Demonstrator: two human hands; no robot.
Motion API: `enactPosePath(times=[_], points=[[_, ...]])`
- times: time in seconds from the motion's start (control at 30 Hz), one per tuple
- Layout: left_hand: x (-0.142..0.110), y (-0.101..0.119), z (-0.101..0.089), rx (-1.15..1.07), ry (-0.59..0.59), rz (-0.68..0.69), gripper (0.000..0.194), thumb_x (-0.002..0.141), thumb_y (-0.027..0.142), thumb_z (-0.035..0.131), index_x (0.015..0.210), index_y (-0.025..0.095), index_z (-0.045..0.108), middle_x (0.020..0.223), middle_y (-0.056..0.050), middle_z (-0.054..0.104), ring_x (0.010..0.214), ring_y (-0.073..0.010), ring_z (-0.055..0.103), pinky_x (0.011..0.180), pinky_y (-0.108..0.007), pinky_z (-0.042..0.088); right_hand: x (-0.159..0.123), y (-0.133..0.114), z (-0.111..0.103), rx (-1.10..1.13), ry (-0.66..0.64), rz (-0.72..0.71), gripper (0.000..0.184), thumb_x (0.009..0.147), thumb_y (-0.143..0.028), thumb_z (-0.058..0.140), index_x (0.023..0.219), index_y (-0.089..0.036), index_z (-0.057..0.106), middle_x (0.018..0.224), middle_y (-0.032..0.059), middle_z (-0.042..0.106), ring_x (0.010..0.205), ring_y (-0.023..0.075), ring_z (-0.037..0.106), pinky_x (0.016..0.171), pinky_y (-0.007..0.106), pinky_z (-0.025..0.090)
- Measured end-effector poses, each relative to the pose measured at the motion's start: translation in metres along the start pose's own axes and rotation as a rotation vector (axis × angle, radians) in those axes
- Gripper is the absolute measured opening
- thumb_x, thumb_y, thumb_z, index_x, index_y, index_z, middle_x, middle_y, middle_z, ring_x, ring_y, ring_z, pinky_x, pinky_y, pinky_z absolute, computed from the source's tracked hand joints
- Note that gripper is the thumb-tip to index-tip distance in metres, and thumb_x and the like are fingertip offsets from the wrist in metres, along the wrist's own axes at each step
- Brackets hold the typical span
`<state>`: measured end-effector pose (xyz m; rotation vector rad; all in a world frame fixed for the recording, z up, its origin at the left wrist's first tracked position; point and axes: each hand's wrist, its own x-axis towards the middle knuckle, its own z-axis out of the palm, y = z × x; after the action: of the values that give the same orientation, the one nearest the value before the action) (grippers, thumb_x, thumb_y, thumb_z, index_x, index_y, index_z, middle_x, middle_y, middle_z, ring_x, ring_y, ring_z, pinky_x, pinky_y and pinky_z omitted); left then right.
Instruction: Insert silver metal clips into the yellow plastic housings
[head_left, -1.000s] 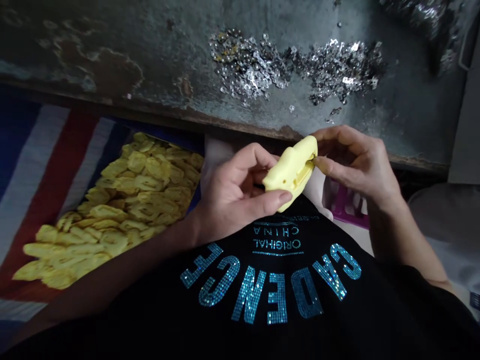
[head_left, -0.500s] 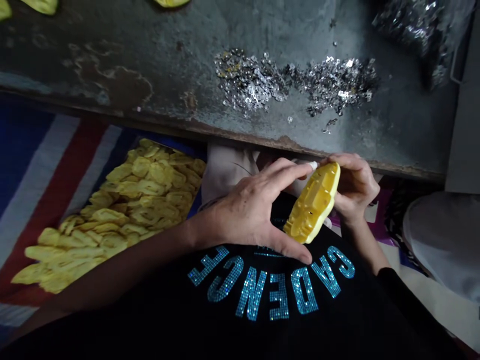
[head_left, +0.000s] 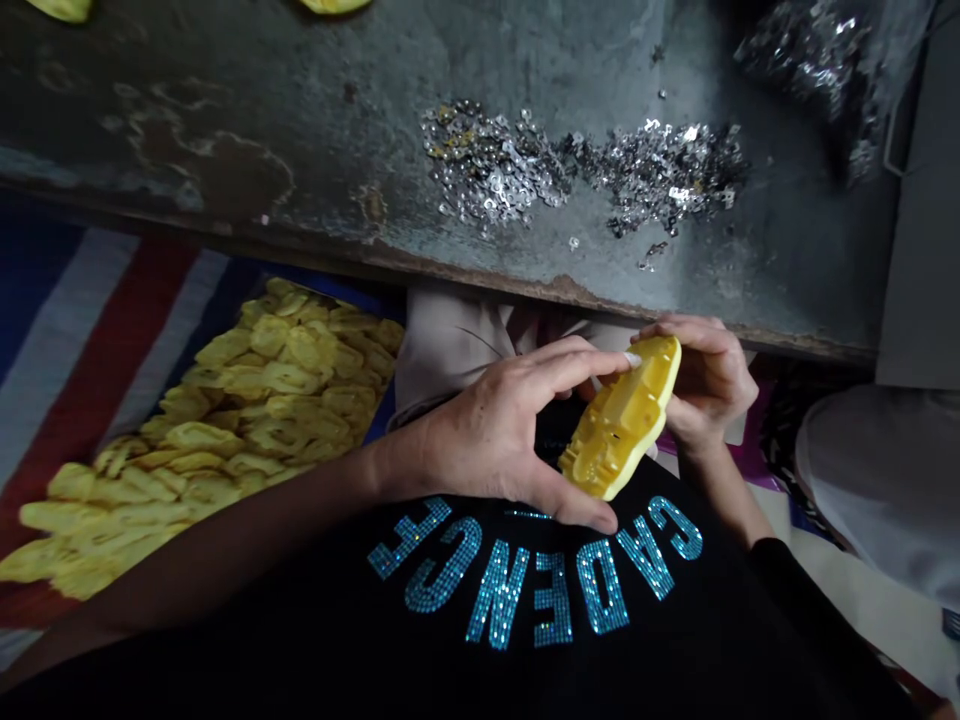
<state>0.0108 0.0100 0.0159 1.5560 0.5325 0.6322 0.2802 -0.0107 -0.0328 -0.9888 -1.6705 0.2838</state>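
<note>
A hollow yellow moulded plastic piece [head_left: 619,430] is held up in front of my chest, its ribbed inner side facing up. My left hand [head_left: 487,435] grips it with the fingertips on its upper end and the thumb near its lower end. My right hand [head_left: 705,385] supports it from the far side, with the fingers curled around its edge. A heap of similar flat yellow pieces [head_left: 262,395] lies to the left of my left forearm, out of reach of neither hand's grip.
A worn grey metal table [head_left: 225,130] with a rusty edge runs across the top, bearing a scattered band of small silver metal pieces [head_left: 577,170]. A bag of silver pieces [head_left: 810,70] lies top right. A striped cloth [head_left: 112,340] lies under the yellow heap.
The yellow piece has turned to show its hollow ribbed side and has moved lower and to the right. My right hand has shifted behind it, and my left fingers now lie across its top.
</note>
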Motion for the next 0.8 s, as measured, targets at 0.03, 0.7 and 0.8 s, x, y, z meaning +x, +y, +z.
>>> enactPosePath(times=[0.03,0.7,0.8], points=[[-0.001,0.000,0.001,-0.042,0.008,-0.004,0.109,0.064,0.037,0.115,0.164,0.034,0.070,0.155,-0.010,0.075,0.141,-0.0374,0.074,0.121,-0.052,0.065,-0.001,-0.001,0.002,-0.002,0.015,0.021,0.039,0.100,-0.046,0.088,0.135,-0.032,0.081,0.107,0.0054,0.087,0.093,0.0296,0.085,0.079,0.049,0.073],[-0.003,-0.016,-0.031,-0.355,0.362,-0.233,0.061,0.100,0.072,0.087,0.130,0.024,0.065,0.095,-0.003,0.083,0.073,-0.0196,0.080,0.062,-0.027,0.064,0.037,-0.022,0.050,0.754,-0.404,0.955,0.053,0.084,-0.059,0.107,0.109,-0.026,0.074,0.096,-0.0021,0.083,0.076,0.0143,0.073,0.066,0.026,0.061],[-0.022,-0.029,-0.017,-0.310,0.510,-0.135,0.073,0.094,0.050,0.100,0.151,0.027,0.061,0.116,-0.008,0.089,0.092,-0.0227,0.088,0.078,-0.028,0.071,0.017,-0.023,0.068,0.853,-0.242,1.048,0.056,0.083,-0.065,0.105,0.104,-0.028,0.069,0.090,-0.0041,0.082,0.065,0.0119,0.068,0.056,0.024,0.057]])
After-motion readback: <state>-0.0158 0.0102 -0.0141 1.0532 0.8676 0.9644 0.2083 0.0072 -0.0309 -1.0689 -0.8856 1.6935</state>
